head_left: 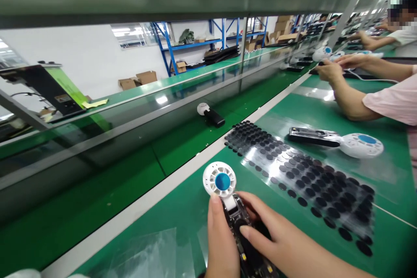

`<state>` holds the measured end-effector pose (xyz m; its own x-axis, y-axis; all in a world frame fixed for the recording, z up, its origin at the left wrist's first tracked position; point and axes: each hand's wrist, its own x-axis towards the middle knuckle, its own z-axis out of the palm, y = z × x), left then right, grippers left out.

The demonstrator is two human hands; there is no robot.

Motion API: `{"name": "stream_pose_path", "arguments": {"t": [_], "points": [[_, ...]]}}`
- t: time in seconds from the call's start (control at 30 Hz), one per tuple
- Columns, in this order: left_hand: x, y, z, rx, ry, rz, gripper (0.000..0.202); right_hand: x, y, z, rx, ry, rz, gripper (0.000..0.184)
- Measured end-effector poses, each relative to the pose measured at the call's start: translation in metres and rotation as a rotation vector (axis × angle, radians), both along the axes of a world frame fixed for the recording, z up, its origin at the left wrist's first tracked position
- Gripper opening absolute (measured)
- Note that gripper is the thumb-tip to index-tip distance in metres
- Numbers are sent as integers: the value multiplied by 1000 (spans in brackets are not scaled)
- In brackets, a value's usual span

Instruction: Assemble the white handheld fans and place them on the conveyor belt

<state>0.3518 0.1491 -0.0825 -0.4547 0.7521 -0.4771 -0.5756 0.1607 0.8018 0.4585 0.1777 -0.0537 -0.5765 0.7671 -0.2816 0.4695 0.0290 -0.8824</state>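
Observation:
A small hand-held fan (223, 181) with a white round head, a blue centre and an open black handle lies on the green bench in front of me. My left hand (220, 243) grips the handle from the left, thumb up near the neck. My right hand (276, 239) rests on the handle from the right, fingers curled and pressing on its exposed inside. A clear sheet of several black round pads (302, 173) lies just to the right of the fan.
A second fan (358, 144) with its black handle lies beyond the pad sheet. Another fan (210, 114) sits on the conveyor belt (137, 139). A co-worker's arms (345, 91) work at the right. Clear film (146, 252) lies at the near left.

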Motion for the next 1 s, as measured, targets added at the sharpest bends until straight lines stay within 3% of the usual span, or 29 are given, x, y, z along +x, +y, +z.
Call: {"name": "stream_pose_path", "arguments": {"t": [0.13,0.27,0.5,0.7,0.87,1.0], "points": [[3,-1,7,-99,84,111,54,-2,-8,3,-22,43,-31,50],[6,-5,12,-183,190,79,60,-5,-10,12,-74,129,-23,45],[6,-8,18,-221,293,116,49,-2,-10,14,7,159,-18,46],[6,-5,20,-82,380,16,53,1,-5,21,-66,150,48,57],[-8,0,11,190,656,64,44,5,-3,21,-173,303,23,63],[-22,10,0,167,682,180,46,3,9,14,-339,435,-126,61]]}}
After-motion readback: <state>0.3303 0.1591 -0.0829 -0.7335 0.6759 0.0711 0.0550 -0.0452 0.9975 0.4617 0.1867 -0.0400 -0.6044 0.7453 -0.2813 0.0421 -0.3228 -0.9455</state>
